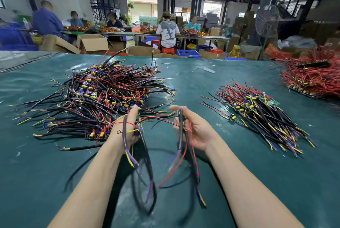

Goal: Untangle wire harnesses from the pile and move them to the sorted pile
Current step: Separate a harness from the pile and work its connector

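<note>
Where they dangle, harnesses (180,135) blur (black-sheathed).

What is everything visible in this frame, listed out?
table: one, teal, foreground
tangled pile: one, black-red-yellow-purple, left
sorted pile: one, same colours, right
red wire heap: one, far right
cardboard boxes: several, brown, behind table
crate: one, blue, floor behind
fan: one, dark, back right
workers: five, seated, far tables
left-hand harness: one, black, dangling
right-hand harness: one, black-red, dangling
left hand: one, grips its harness
right hand: one, holds its harness
</note>
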`<state>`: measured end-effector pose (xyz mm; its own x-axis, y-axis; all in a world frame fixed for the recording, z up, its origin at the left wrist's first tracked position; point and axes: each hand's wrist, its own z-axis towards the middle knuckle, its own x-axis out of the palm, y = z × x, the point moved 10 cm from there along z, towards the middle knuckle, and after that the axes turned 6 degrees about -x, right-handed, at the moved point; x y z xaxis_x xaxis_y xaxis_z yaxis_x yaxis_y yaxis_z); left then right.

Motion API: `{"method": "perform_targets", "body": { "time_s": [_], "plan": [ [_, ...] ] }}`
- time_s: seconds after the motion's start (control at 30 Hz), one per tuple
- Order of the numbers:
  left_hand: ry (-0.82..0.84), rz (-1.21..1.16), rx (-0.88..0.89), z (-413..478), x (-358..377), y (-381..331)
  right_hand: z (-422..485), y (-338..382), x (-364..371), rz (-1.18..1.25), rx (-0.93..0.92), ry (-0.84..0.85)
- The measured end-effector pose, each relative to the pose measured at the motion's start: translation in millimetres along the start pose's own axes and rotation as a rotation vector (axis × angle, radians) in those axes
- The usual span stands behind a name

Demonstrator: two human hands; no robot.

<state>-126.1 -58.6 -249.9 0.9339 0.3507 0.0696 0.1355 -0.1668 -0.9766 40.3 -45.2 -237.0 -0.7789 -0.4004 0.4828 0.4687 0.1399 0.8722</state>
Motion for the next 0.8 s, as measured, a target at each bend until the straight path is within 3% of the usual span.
{"method": "perform_targets", "body": {
  "time_s": [0.07, 0.23, 0.37, 0.47, 0.53, 0.67, 0.73, 0.8],
  "plan": [
    [-0.055, -0.092, -0.068, 3, -9, 10, 3, 6, -20, 0.053, -0.043, -0.117],
    [-0.083, -0.264, 0.013, -2, -9, -2, -10, 20, -94, 0.453, -0.306, -0.695],
    [-0.143, -0.297, 0.044, -7, -9, -7, -11, 24, -94, 0.601, -0.383, -0.644],
    [-0.058, -0.360, -0.068, -3, 1, 5, -8, 22, -83, 0.522, -0.369, -0.621],
    [-0.057, -0.155, -0.074, -1, -1, 7, -6, 24, -74, 0.407, -0.359, -0.596],
    [-0.242, 0.625, 0.179, -14, 0, -14, -3, 24, -45, 0.108, -0.281, -0.441],
    [-0.379, 0.788, 0.368, -27, 2, -30, -2, 17, -34, 0.028, -0.218, -0.377],
    [-0.453, 0.784, 0.556, -45, 1, -50, -1, 7, -26, 0.080, -0.154, -0.345]
  ]
}}
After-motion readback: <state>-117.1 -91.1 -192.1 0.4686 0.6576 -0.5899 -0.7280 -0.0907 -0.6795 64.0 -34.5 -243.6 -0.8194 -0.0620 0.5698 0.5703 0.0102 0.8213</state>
